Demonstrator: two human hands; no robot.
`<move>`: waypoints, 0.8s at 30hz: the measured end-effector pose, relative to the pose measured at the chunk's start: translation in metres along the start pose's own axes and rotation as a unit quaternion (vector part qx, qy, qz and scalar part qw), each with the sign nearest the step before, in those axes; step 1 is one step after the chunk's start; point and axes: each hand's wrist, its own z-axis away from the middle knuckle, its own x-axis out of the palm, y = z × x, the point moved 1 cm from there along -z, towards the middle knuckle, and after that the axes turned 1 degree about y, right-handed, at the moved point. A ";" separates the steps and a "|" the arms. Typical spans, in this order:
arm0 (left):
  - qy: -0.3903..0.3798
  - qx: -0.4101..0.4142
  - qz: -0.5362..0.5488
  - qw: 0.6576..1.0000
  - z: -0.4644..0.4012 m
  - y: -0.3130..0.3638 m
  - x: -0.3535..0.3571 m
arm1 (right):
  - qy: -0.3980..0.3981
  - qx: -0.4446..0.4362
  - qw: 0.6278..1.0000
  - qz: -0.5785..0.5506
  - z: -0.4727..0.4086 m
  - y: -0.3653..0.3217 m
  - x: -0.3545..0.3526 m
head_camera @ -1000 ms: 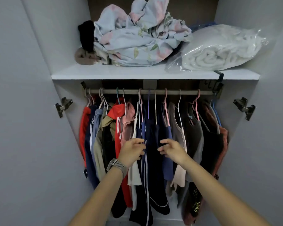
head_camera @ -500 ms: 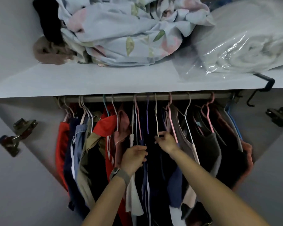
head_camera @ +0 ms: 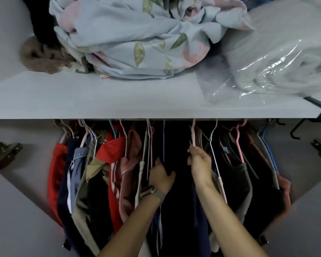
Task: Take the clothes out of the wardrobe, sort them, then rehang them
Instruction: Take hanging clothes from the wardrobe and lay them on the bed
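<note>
Several garments hang on hangers under the wardrobe shelf (head_camera: 100,101); the rail is hidden by the shelf edge. From the left hang a red top (head_camera: 57,167), a denim piece (head_camera: 78,160), a khaki garment (head_camera: 85,191), a second red top (head_camera: 112,151) and a pink garment (head_camera: 126,182). Dark navy clothes (head_camera: 178,210) fill the middle. My left hand (head_camera: 160,176), with a watch on the wrist, grips among the dark clothes beside thin hangers. My right hand (head_camera: 199,162) pinches the neck of a pink hanger (head_camera: 193,134). Grey and dark garments (head_camera: 245,182) hang to the right.
On the shelf lie a floral light-blue bundle (head_camera: 137,38), a brown fuzzy item (head_camera: 43,58), a dark cloth (head_camera: 41,19) and white bedding in clear plastic (head_camera: 278,58). A black hook (head_camera: 315,115) hangs off the shelf at right. Door hinges (head_camera: 3,154) stick out on both side walls.
The camera has come closer and tilted up. My right hand rose to the neck of the pink hanger; my left hand pushed deeper between the dark clothes.
</note>
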 end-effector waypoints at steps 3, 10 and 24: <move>-0.012 -0.027 0.088 0.996 -0.016 0.001 0.009 | -0.018 0.018 1.000 0.014 0.010 0.007 -0.010; 0.003 -0.050 0.244 0.969 -0.030 0.007 0.001 | -0.100 -0.040 0.992 0.072 0.010 -0.009 -0.039; -0.022 0.108 0.209 0.972 0.088 0.007 -0.025 | -0.129 0.098 0.987 0.014 0.055 0.019 -0.043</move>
